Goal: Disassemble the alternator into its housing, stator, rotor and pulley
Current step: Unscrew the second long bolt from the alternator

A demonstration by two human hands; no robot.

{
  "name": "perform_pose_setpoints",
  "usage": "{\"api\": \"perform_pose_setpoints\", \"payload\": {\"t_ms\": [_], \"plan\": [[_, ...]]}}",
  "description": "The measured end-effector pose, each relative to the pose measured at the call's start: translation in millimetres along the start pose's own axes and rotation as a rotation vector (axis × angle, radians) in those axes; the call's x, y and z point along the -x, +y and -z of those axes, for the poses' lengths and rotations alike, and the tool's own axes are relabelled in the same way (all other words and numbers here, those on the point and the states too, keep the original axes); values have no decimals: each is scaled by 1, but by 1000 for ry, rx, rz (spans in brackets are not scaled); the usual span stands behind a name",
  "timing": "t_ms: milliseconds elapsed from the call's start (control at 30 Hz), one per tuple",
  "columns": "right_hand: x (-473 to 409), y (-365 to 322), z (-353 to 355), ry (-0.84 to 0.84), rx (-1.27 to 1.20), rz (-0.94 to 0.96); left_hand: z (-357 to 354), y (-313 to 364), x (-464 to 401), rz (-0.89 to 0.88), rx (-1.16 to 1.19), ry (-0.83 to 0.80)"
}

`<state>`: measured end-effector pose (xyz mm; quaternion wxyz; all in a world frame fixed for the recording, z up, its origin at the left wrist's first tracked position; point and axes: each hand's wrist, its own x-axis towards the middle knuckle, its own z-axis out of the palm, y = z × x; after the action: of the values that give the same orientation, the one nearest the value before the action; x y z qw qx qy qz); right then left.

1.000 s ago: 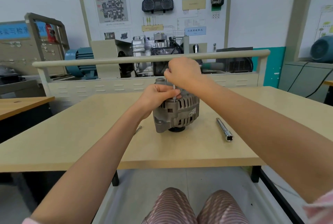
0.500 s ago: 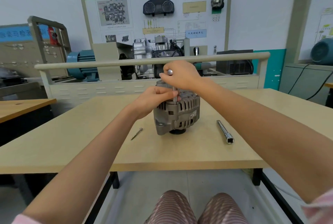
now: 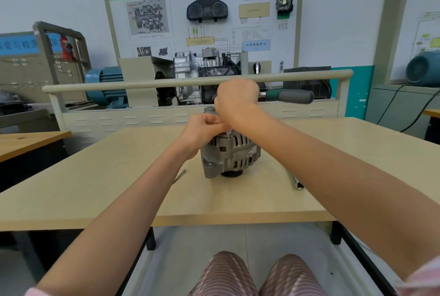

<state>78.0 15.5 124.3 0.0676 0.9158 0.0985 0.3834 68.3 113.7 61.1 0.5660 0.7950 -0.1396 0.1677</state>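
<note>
The grey alternator (image 3: 232,154) stands on the wooden table (image 3: 119,176), pulley (image 3: 231,173) facing down. A thin socket shaft (image 3: 229,133) stands upright on a bolt at the housing's top. My left hand (image 3: 203,129) rests on the top of the housing, fingers curled round that shaft. My right hand (image 3: 235,98) is above it and grips the head of a ratchet wrench. The wrench's green and grey handle (image 3: 289,96) sticks out to the right. The wrench head and the bolt are hidden by my hands.
A long loose bolt (image 3: 179,176) lies on the table left of the alternator. A metal socket bar (image 3: 297,182) lies to its right, partly behind my right forearm. A beige rail (image 3: 142,85) and a training bench with engine parts stand behind the table.
The wrench handle has swung into view and now points right. My right hand has turned with it. My left hand stays on the shaft and the alternator has not moved.
</note>
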Motion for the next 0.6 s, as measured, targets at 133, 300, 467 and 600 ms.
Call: {"api": "perform_pose_setpoints", "payload": {"t_ms": [133, 300, 467, 600], "plan": [[-2, 5, -1, 21, -94, 81, 2, -1, 1, -41, 13, -80], [-7, 25, -7, -23, -368, 270, 13, 1, -3, 6, 51, -256], [-10, 33, -13, -117, -754, 302, 14, 2, -3, 35, 66, -293], [-7, 30, -12, -85, -693, 300, 12, -2, -1, -7, 126, -254]]}}
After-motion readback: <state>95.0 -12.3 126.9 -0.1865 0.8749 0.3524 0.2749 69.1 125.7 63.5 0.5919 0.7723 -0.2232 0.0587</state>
